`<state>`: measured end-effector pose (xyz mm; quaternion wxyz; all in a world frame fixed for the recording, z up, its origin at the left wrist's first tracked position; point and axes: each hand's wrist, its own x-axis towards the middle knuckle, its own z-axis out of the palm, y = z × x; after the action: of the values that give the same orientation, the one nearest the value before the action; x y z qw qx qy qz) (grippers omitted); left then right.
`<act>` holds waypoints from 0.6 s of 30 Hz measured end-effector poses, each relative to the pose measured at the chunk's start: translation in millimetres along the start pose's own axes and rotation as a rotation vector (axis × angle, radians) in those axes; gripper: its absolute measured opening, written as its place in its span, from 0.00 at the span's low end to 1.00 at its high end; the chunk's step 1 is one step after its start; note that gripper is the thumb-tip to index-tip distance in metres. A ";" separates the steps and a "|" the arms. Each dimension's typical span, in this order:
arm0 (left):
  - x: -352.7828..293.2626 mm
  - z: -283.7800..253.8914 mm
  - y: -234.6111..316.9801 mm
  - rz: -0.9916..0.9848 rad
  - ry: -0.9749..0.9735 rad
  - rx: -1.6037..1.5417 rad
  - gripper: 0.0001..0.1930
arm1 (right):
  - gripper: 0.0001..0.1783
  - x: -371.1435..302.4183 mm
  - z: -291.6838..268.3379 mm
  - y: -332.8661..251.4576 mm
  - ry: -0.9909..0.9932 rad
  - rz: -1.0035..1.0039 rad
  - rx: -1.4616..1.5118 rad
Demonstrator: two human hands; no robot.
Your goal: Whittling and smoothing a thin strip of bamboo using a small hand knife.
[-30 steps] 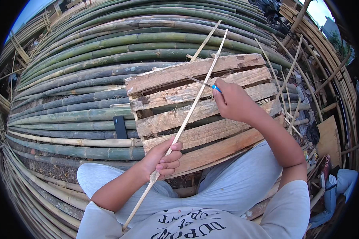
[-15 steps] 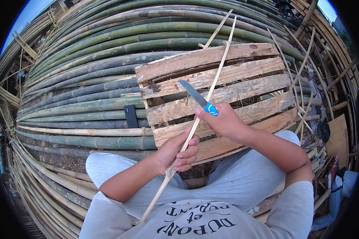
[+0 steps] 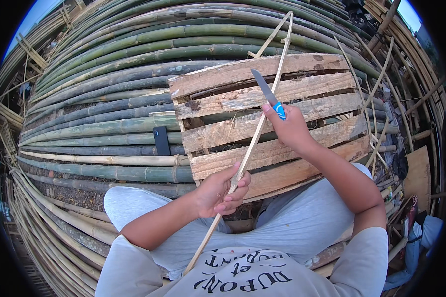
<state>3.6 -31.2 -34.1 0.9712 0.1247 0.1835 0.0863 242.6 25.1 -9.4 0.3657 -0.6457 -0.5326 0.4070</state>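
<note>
A long, thin bamboo strip [image 3: 258, 133] slants from my lap up past the far edge of a slatted wooden pallet [image 3: 277, 143]. My left hand [image 3: 223, 192] is wrapped round its lower part, above my legs. Farther up the strip, my right hand [image 3: 288, 123] grips a knife [image 3: 267, 91] by its blue and white handle. The grey blade points up and to the left, and its lower part lies against or just over the strip. My right thumb is close to the strip; whether it touches, I cannot tell.
Rows of green and grey bamboo poles [image 3: 114, 123] spread beyond and left of the pallet. A dark phone [image 3: 161, 141] lies on them at the pallet's left. Thin bamboo strips [image 3: 381, 74] lean at the right, near a brown board [image 3: 418, 173]. Another pale strip [image 3: 273, 34] lies beyond the pallet.
My right hand and the knife have moved up and away along the bamboo strip. The strip has slid upward a little through or with my left hand, which stays near my lap.
</note>
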 end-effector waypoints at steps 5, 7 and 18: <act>-4.5 3.0 1.0 0.050 0.032 -0.093 0.23 | 0.13 -38.4 -1.2 -4.9 0.010 -0.591 -0.397; -6.8 7.7 1.5 0.066 0.073 -0.136 0.23 | 0.11 -59.4 -0.2 -14.0 -0.041 -0.742 -0.552; -8.0 25.4 -8.4 0.160 0.216 -0.043 0.21 | 0.12 -79.9 10.7 -4.8 -0.192 -0.838 -0.922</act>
<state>6.8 -46.3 -10.9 0.9382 0.1081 0.2748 0.1803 222.8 -52.3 1.4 0.1288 -0.4342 -0.8914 0.0141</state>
